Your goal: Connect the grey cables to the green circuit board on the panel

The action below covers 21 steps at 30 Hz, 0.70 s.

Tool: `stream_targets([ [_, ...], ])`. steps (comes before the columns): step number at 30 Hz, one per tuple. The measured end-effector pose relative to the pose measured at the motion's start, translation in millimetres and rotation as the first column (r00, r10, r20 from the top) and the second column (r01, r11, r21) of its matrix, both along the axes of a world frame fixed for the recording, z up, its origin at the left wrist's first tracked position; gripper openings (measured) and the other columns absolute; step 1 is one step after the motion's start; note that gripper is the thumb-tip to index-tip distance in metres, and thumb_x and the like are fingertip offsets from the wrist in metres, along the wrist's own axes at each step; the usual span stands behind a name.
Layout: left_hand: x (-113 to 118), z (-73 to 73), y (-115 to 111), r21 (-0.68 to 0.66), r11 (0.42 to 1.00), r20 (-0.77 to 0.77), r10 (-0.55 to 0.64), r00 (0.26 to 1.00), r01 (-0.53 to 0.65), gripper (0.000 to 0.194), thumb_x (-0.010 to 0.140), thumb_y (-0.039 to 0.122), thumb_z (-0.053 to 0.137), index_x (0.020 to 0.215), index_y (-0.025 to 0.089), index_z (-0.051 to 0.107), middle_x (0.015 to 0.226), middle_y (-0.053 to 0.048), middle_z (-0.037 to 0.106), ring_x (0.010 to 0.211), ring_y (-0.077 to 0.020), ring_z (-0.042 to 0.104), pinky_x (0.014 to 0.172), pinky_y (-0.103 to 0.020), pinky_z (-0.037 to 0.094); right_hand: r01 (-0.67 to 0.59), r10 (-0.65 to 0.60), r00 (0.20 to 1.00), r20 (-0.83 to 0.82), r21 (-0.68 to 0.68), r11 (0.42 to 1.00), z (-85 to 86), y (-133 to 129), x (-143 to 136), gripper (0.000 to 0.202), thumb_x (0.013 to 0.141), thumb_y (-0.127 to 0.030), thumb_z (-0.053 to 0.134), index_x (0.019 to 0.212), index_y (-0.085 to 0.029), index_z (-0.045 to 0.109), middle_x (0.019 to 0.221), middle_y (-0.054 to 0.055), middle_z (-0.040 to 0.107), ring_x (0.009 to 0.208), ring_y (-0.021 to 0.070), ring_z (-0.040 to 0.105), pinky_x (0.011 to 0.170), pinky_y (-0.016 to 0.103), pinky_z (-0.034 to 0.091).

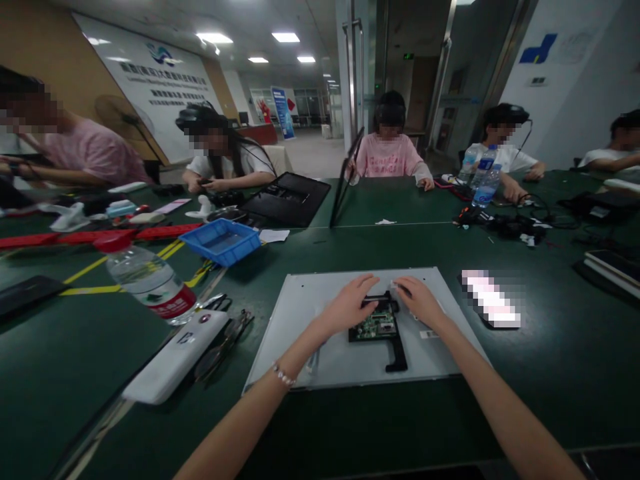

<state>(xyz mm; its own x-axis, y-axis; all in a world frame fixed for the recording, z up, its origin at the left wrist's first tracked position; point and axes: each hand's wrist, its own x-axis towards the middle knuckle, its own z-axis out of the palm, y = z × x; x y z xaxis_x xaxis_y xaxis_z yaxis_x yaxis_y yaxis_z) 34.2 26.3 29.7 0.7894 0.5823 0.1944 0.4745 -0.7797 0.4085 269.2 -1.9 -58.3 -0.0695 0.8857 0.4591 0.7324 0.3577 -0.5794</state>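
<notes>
A flat grey panel (295,333) lies in front of me, with a green circuit board (373,327) on it. Around the board runs a black plastic bracket (399,357), one arm of it reaching toward me. My left hand (350,303) is over the board's left upper side, thumb and fingers apart; whether it touches the bracket I cannot tell. Just right of the bracket's top end, my right hand (420,303) has its fingers drawn together at a small whitish and dark spot, too small to name. A clear strip (314,357) lies on the panel near my left wrist.
To the left are a water bottle (155,283), a white power bank (177,357), glasses (220,350) and a blue tray (223,241). A blurred phone-like object (490,300) lies at right. Across the table, a person (387,150) holds a dark panel (345,180) upright; several others sit around.
</notes>
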Motion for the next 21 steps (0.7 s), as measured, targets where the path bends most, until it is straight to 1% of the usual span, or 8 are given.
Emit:
stream_targets([
  [4, -18, -19.1, -20, 0.007, 0.99, 0.074, 0.14, 0.987, -0.14, 0.053, 0.092, 0.035, 0.045, 0.141, 0.022, 0.03, 0.149, -0.01, 0.029, 0.136, -0.0229, 0.031, 0.112, -0.04, 0.029, 0.008, -0.008, 1.0, 0.003, 0.0, 1.0, -3.7, 2, 0, 0.027, 0.091, -0.028, 0.046, 0.111, -0.019, 0.063, 0.111, 0.011, 0.064, 0.104, 0.0218, 0.057, 0.094, 0.038, 0.044],
  [7, -27, -25.9, -30, 0.001, 0.981, 0.073, 0.195, 0.978, -0.196, 0.057, 0.092, 0.04, 0.045, 0.143, 0.023, 0.025, 0.151, -0.01, 0.024, 0.138, -0.0238, 0.028, 0.113, -0.041, 0.028, 0.01, -0.01, 1.0, 0.001, -0.004, 1.0, -3.6, 2, -1, 0.027, 0.091, -0.027, 0.046, 0.111, -0.019, 0.062, 0.112, 0.011, 0.063, 0.104, 0.0215, 0.057, 0.094, 0.038, 0.043],
  [10, -28, -28.2, -36, -0.016, 0.976, 0.043, 0.217, 0.975, -0.216, 0.063, 0.091, 0.046, 0.046, 0.145, 0.022, 0.022, 0.153, -0.011, 0.02, 0.139, -0.0257, 0.026, 0.112, -0.043, 0.028, 0.01, -0.01, 1.0, 0.008, -0.008, 1.0, -2.4, 1, -1, 0.027, 0.091, -0.027, 0.046, 0.111, -0.019, 0.062, 0.111, 0.01, 0.063, 0.105, 0.0216, 0.056, 0.095, 0.038, 0.043],
  [15, -28, -26.3, -44, -0.02, 0.981, -0.045, 0.193, 0.98, -0.194, 0.074, 0.086, 0.055, 0.05, 0.146, 0.025, 0.019, 0.155, -0.01, 0.014, 0.139, -0.0305, 0.024, 0.111, -0.048, 0.029, 0.021, -0.021, 1.0, 0.018, -0.005, 1.0, -0.9, 0, 0, 0.026, 0.088, -0.025, 0.05, 0.11, -0.019, 0.063, 0.11, 0.011, 0.064, 0.104, 0.0221, 0.057, 0.094, 0.037, 0.043],
  [17, -28, -25.0, -46, 0.007, 0.981, -0.067, 0.192, 0.979, -0.192, 0.077, 0.085, 0.056, 0.051, 0.147, 0.025, 0.018, 0.156, -0.01, 0.011, 0.139, -0.0314, 0.023, 0.111, -0.049, 0.028, 0.034, -0.034, 0.999, 0.021, -0.003, 0.999, -0.3, -1, 0, 0.026, 0.087, -0.024, 0.052, 0.11, -0.018, 0.063, 0.11, 0.01, 0.064, 0.103, 0.0223, 0.057, 0.094, 0.037, 0.043],
  [21, -28, -25.2, -46, 0.108, 0.978, -0.117, 0.192, 0.974, -0.18, 0.081, 0.082, 0.058, 0.053, 0.147, 0.024, 0.018, 0.156, -0.011, 0.01, 0.141, -0.0327, 0.017, 0.113, -0.052, 0.02, 0.061, -0.06, 0.998, 0.031, -0.006, 0.998, 2.2, -2, 1, 0.025, 0.084, -0.021, 0.053, 0.106, -0.017, 0.064, 0.107, 0.01, 0.065, 0.102, 0.0225, 0.058, 0.093, 0.037, 0.044],
])
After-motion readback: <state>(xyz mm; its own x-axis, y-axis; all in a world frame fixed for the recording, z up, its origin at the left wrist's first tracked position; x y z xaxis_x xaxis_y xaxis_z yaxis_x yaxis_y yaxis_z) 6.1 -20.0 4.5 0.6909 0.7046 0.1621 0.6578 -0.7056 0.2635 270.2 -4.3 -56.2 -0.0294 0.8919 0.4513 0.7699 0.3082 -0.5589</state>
